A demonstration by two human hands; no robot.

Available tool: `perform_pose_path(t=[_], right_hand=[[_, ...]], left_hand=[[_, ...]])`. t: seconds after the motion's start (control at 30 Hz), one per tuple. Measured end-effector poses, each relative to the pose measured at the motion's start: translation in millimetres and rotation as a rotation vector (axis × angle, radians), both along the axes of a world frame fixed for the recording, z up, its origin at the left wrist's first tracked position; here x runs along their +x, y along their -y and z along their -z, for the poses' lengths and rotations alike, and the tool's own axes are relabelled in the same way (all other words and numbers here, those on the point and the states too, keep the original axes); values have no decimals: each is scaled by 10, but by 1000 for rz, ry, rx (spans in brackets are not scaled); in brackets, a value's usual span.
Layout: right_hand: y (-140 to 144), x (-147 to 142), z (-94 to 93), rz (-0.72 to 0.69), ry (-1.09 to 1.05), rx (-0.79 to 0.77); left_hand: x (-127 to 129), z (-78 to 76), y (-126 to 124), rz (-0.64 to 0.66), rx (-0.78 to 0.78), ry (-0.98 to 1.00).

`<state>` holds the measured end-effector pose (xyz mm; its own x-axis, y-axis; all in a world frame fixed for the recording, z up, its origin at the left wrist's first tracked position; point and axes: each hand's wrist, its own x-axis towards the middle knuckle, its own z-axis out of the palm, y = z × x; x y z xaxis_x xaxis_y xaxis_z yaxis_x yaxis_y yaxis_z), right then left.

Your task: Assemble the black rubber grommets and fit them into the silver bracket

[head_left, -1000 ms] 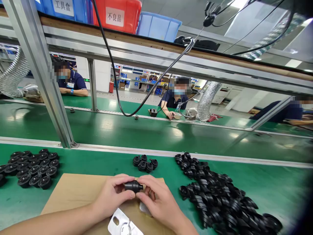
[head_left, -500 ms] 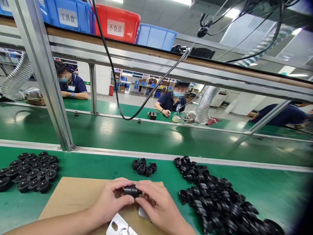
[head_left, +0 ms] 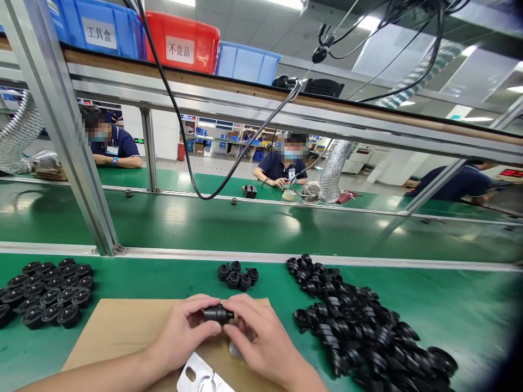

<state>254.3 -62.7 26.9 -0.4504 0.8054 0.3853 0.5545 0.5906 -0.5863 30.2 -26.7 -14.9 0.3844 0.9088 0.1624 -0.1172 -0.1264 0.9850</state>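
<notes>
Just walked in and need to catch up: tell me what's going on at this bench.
A person at a green workbench holds one small black plastic part between both hands, left hand and right hand, over a brown cardboard sheet. A big loose heap of black parts lies to the right, neat rows of round black pieces to the left, and a small cluster just ahead. Other workers sit across the conveyor belt.
</notes>
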Motion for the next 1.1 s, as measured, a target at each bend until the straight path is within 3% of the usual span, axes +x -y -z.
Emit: perform_pose_path(t=[0.23,0.43,0.6,0.93,1.1], right_hand=[[-39,9,2,-73,-20,161],[12,-18,-77,46,41,-10],[11,-92,-68,166,74,-79],[39,25,-102,14,100,23],[12,-53,-62,105,151,-3]], left_hand=[[-6,-4,13,11,-28,43],[0,-54,22,18,61,-32],[-2,-27,1,-7,3,0],[16,-36,-6,-3,-85,88],[-2,-78,42,8,28,6]])
